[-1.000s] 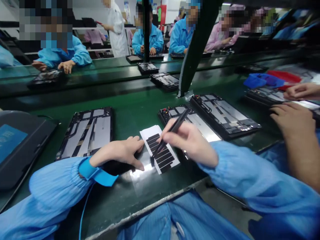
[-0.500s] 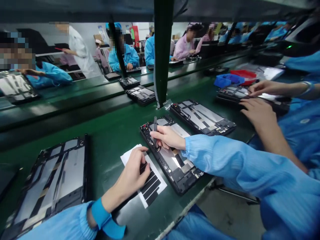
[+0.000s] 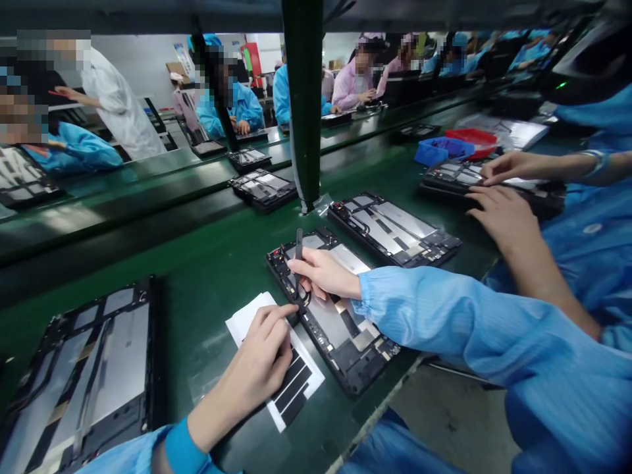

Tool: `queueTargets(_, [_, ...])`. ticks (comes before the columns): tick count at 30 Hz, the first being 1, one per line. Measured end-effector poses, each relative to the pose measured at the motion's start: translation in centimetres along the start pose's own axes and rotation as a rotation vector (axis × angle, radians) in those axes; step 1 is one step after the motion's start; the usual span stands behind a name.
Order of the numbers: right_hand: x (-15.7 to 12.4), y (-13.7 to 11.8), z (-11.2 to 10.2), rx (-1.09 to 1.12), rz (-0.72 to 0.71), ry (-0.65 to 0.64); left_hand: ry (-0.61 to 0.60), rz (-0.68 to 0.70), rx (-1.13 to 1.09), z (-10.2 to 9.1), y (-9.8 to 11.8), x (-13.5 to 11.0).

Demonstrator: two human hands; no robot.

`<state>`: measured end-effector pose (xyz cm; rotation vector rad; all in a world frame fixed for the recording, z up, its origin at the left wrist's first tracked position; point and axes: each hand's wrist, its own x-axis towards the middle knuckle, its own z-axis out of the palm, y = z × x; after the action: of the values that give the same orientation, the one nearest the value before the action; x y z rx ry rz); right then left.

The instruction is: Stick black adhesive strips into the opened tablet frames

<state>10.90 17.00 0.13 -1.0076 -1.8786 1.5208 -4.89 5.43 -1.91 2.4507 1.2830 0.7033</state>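
In front of me lies an opened tablet (image 3: 363, 365), its inner parts and cables exposed. My right hand (image 3: 328, 273) is over its upper left part, closed around dark tweezers (image 3: 299, 243) held nearly upright. The tweezers' tips are hidden by the fingers. My left hand (image 3: 261, 355) reaches over a white sheet with black adhesive strips (image 3: 293, 382), left of the tablet. Its index finger stretches to the tablet's left edge, and the thumb is bent beneath. I see nothing held in it.
Another opened tablet (image 3: 395, 227) lies just behind mine, and one more (image 3: 123, 355) is at left. A green post (image 3: 306, 118) rises from the bench. At right, a co-worker's hands (image 3: 513, 217) work on a device near blue (image 3: 442, 151) and red bins (image 3: 474, 141).
My left hand has shifted from a near-pinch above the strip sheet to having its index finger extended at the tablet's edge. My right hand keeps the tweezers over the same area. The view has shifted slightly.
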Motion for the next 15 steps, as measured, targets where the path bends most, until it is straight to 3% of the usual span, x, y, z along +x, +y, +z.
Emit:
queueTargets(8, [-0.1, 0.0, 0.06, -0.032, -0.006, 0.024, -0.032, 0.034, 0.028, -0.03, -0.08, 0.1])
queueTargets(15, [-0.55, -0.63, 0.44, -0.133, -0.09, 0.075, -0.042, 0.055, 0.179, 0.17, 0.23, 0.06])
